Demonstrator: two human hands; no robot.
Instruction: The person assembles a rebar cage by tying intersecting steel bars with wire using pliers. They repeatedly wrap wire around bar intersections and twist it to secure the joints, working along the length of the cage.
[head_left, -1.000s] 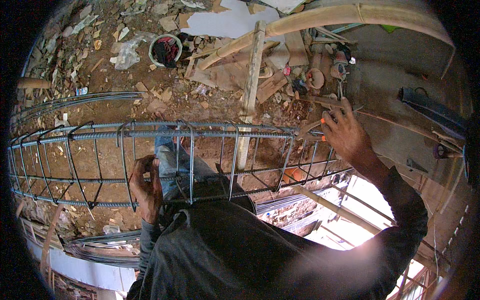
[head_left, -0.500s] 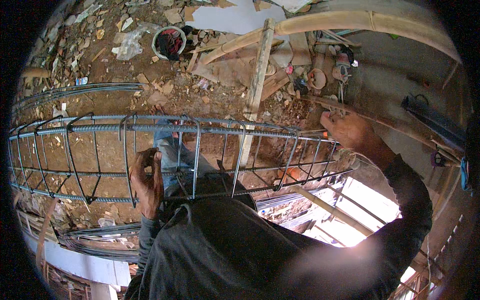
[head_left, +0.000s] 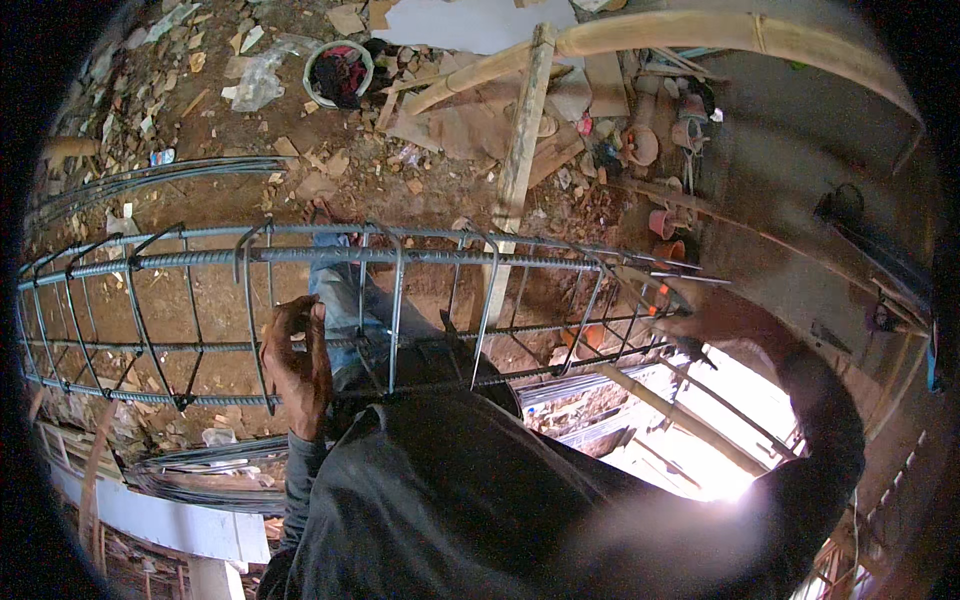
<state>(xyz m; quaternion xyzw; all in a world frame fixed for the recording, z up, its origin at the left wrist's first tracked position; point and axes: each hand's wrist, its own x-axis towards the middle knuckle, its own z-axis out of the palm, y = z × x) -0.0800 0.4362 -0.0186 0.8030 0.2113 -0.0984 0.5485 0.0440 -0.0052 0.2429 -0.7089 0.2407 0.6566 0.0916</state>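
A long rebar cage point(head_left: 330, 256) of ribbed bars and square steel stirrups spans the view in front of me, its right end tapering. My left hand point(head_left: 297, 360) is closed, thumb against curled fingers, beside a stirrup at the middle of the cage; what it pinches, if anything, I cannot make out. At the cage's right end my right hand point(head_left: 695, 330) is smeared by motion. It is closed around a slim hand tool with orange marks point(head_left: 658, 298), whose kind is too blurred to tell.
A wooden post point(head_left: 518, 170) stands behind the cage, with a curved bamboo pole point(head_left: 670, 38) beyond. Rubble and a bucket of dark cloth point(head_left: 338, 76) lie on the dirt ground. Bundled rods point(head_left: 170, 183) lie left; a bamboo pole point(head_left: 690, 425) crosses the bright opening at right.
My right hand has come down and toward me, from above the cage's right end to its lower bars. The left hand stays nearly where it was.
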